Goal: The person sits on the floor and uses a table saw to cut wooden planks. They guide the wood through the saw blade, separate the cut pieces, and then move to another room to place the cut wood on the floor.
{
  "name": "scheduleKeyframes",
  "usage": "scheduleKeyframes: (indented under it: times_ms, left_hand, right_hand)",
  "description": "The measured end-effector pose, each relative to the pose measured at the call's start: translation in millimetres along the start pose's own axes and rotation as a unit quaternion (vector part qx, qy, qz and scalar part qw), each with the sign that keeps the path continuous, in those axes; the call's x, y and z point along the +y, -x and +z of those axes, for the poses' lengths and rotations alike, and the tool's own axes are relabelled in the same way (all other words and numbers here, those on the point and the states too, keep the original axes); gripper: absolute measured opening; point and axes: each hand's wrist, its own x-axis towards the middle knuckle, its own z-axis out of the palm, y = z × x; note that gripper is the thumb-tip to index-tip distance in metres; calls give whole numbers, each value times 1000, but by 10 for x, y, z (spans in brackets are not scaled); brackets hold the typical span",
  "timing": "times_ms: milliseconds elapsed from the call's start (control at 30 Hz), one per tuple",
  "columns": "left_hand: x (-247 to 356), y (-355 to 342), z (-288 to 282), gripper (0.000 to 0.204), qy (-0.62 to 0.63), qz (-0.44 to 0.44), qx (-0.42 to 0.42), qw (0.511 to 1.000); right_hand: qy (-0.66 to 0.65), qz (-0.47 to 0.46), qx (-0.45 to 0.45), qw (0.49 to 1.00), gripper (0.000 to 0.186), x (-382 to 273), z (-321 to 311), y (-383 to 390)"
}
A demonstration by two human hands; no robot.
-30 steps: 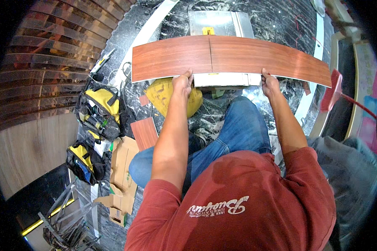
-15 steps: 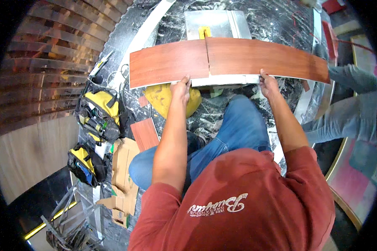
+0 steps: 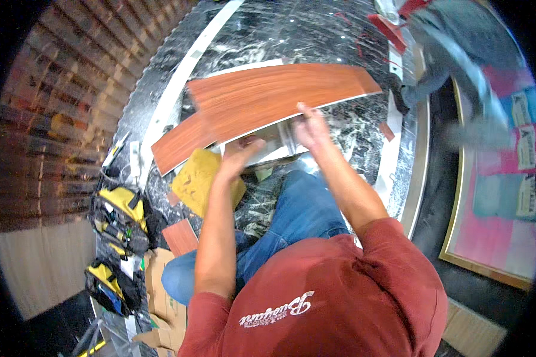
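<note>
The red-brown plank is now in two pieces: a long upper piece (image 3: 280, 92) overlaps a shorter piece (image 3: 175, 147) lying angled at the left. My right hand (image 3: 309, 130) grips the upper piece's near edge, thumb on top. My left hand (image 3: 244, 152) is just below that edge, blurred, its thumb showing and its other fingers partly hidden; I cannot tell whether it holds anything. Beneath the pieces, a metal table saw (image 3: 268, 144) shows at the near side. A dusty yellow object (image 3: 196, 181) sits on the floor just left of it.
Tool bags (image 3: 119, 217), cardboard (image 3: 161, 285) and an offcut (image 3: 181, 237) lie at my left, beside a slatted wooden wall (image 3: 53, 119). At upper right, another person in grey trousers (image 3: 435, 47) moves near a red squeegee (image 3: 387, 30) and a framed pink-and-blue board (image 3: 500, 226).
The plank has parted into two pieces, the right one swung leftward over the other. My left hand has shifted up from beneath the left piece's edge. The other person has moved farther forward.
</note>
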Motion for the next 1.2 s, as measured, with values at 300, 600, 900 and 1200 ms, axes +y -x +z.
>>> scheduleKeyframes:
  times_ms: [300,600,900,1200]
  left_hand:
    - [421,132,-114,51,396,50,214,892]
    - [418,461,-1391,48,443,132,163,872]
    - [201,36,-1405,57,390,8,198,900]
    - [-18,177,967,54,240,-123,26,963]
  right_hand:
    - [380,80,-261,884,24,-61,756,1062]
    - [711,-594,-67,370,56,-2985,197,516]
    - [897,-123,-58,420,48,-3155,-1408,921]
    - [827,-77,-21,557,42,-1810,-511,1407]
